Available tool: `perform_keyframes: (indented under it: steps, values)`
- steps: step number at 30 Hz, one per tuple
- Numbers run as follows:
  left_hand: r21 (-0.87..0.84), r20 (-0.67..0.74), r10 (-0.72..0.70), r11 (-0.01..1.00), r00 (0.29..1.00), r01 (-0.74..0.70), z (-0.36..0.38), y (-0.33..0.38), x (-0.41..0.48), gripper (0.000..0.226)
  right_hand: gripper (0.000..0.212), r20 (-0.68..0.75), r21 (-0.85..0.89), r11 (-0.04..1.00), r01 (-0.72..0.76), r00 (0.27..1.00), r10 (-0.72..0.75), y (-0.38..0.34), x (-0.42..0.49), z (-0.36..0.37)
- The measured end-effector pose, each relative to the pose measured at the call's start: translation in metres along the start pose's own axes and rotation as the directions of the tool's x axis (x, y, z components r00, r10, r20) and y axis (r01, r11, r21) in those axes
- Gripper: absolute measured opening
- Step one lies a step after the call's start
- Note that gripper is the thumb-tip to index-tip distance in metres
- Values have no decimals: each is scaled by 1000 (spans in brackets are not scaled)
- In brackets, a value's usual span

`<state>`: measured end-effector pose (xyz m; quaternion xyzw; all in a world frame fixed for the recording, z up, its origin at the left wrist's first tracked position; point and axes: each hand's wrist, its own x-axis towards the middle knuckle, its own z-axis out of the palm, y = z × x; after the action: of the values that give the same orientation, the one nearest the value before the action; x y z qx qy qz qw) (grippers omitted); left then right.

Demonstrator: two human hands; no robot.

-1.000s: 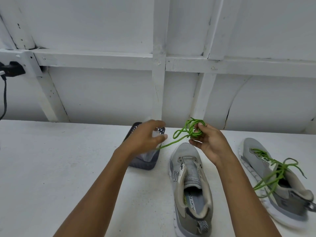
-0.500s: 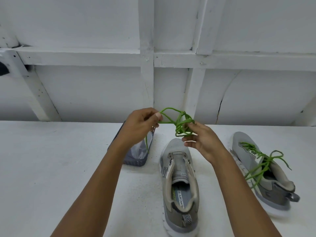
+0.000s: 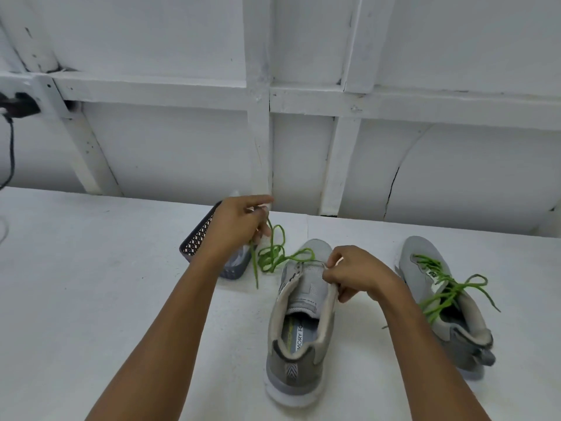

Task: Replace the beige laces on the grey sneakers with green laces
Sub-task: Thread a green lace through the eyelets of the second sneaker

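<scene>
A grey sneaker (image 3: pixel 300 323) without laces stands in the middle of the white table, toe pointing away from me. A loose green lace (image 3: pixel 273 253) hangs in loops just left of its toe. My left hand (image 3: pixel 239 226) pinches one part of that lace above the table. My right hand (image 3: pixel 355 271) pinches the other end down at the sneaker's upper right eyelet area. A second grey sneaker (image 3: pixel 446 302) on the right carries a green lace, threaded with loose ends.
A small dark mesh basket (image 3: pixel 197 241) with something pale inside sits behind my left hand near the wall. A white panelled wall (image 3: pixel 182 147) closes the far side of the table. A black plug and cable (image 3: pixel 12 117) hang at far left.
The bunched lace has come apart into loose loops. My right hand dropped from mid-air to the middle sneaker's eyelets with one end; my left hand stayed raised with the other part.
</scene>
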<state>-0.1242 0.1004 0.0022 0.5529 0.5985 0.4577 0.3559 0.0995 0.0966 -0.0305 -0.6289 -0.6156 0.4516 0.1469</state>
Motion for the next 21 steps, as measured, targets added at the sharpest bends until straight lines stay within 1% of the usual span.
perform_keyframes:
  steps: [2,4,6,8,10,13,14,15,16,18,19,21]
  values:
    - [-189,33,-78,979,996,83,2,8,-5,24,19,-1,29,1000,4,1000,-4,9,-4,-9]
    - [-311,127,-124,937,984,159,7,13,-8,28,20,23,42,999,22,999,-23,15,-10,-19]
    - [-332,193,-138,923,972,197,14,14,-10,34,21,73,39,999,32,997,-34,20,-16,-25]
    - [-257,209,-117,951,971,170,24,13,-14,31,21,122,28,999,26,992,-29,25,-22,-27]
    - [-175,171,-67,980,983,97,36,12,-19,25,20,138,10,1000,14,990,-15,32,-26,-30]
    - [-64,38,-26,998,999,29,46,11,-25,14,14,155,9,1000,4,988,-5,40,-29,-34]
    - [2,-13,-7,1000,1000,7,47,12,-26,11,12,164,16,1000,0,986,-2,42,-30,-35]
    - [112,-65,25,994,998,-18,49,12,-29,10,12,180,13,1000,-3,984,1,44,-30,-37]
    - [256,-97,72,966,993,-45,50,13,-32,11,15,192,-5,1000,-2,981,3,46,-30,-37]
    - [506,-76,142,858,987,-84,51,12,-39,18,21,163,-67,997,44,986,-32,49,-27,-37]
    - [573,-42,137,815,990,-89,52,11,-42,20,24,110,-75,993,89,991,-81,51,-25,-37]
    - [612,43,87,785,995,-95,55,8,-47,21,39,-11,7,979,204,979,-204,53,-21,-36]
